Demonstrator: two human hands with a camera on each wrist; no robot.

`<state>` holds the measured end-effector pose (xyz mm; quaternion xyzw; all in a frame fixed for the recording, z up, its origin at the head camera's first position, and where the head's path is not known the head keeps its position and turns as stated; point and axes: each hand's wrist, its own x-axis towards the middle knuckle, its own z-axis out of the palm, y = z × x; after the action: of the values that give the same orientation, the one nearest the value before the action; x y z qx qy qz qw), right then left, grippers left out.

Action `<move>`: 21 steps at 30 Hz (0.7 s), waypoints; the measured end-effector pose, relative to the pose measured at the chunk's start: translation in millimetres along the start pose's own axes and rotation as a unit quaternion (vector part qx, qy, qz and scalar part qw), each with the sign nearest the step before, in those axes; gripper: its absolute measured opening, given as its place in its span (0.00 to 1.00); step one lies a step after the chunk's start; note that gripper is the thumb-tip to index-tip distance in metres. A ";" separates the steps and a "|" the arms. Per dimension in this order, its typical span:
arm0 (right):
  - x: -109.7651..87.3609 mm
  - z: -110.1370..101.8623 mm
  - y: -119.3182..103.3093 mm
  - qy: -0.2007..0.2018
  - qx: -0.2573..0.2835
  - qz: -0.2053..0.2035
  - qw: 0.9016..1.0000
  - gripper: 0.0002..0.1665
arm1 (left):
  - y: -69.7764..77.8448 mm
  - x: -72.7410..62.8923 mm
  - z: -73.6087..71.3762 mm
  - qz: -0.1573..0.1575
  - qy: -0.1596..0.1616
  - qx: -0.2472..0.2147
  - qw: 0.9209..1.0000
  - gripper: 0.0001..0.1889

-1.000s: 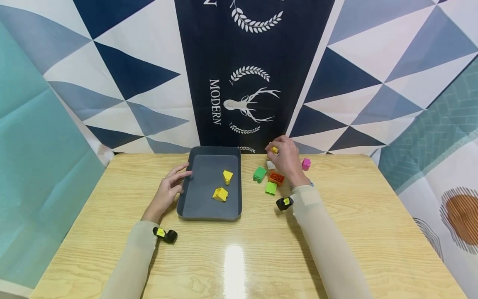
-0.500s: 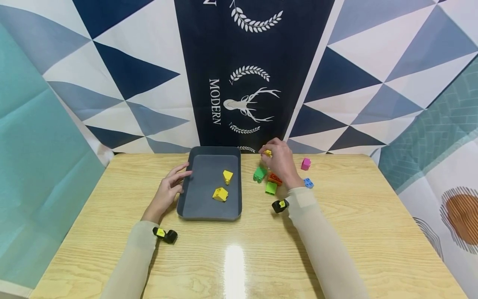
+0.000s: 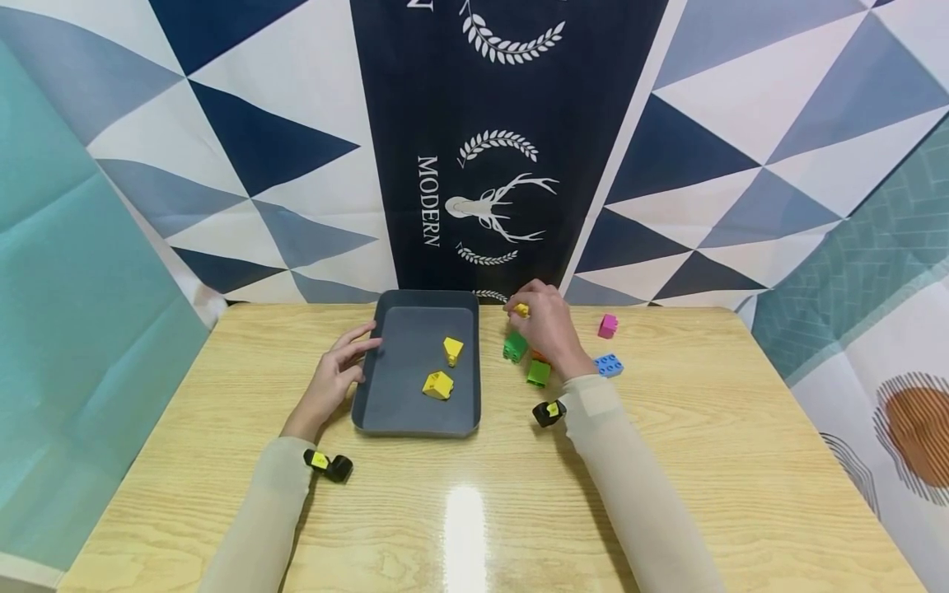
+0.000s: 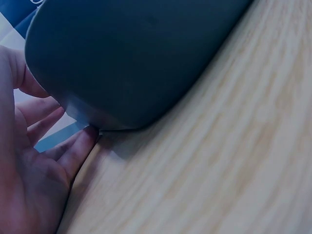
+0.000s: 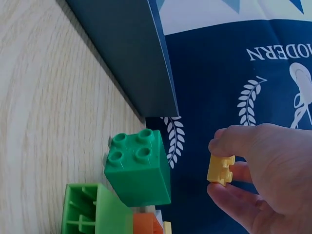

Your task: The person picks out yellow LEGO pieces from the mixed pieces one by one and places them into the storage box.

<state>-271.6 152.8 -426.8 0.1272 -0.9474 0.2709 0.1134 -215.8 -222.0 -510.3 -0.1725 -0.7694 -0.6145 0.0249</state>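
My right hand (image 3: 544, 325) pinches a small yellow toy building brick (image 5: 220, 169) between thumb and fingers, its studs facing the palm in the right wrist view. It is raised near the back edge of the table, right of a dark grey tray (image 3: 393, 399). With fingers mostly straight, my left hand (image 3: 337, 375) touches the tray's left rim; in the left wrist view its fingertips lie along the tray's outer wall (image 4: 122, 73). Inside the tray are a yellow wedge-shaped brick (image 3: 453, 351) and a larger yellow sloped brick (image 3: 438, 385).
Below the right hand stand a green brick (image 5: 139, 170), a light green brick (image 3: 539, 374) and an orange brick (image 5: 146, 223), partly hidden. Further right lie a blue brick (image 3: 610, 365) and a pink brick (image 3: 608, 326). A patterned cloth (image 3: 474, 123) hangs behind the wooden table (image 3: 371, 527).
My right hand has moved left toward the tray with the yellow brick, uncovering the blue brick and now covering much of the orange one. The left hand and tray have stayed in place.
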 end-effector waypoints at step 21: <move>-2.0 13.0 -22.3 -0.025 -0.030 -0.040 0.998 0.08 | 0.0 0.6 0.0 -0.006 -0.003 0.002 1.000 0.32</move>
<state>-264.9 127.7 -427.4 0.1682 -0.9518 0.2342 0.1047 -216.3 -221.8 -510.1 -0.1699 -0.7718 -0.6124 0.0197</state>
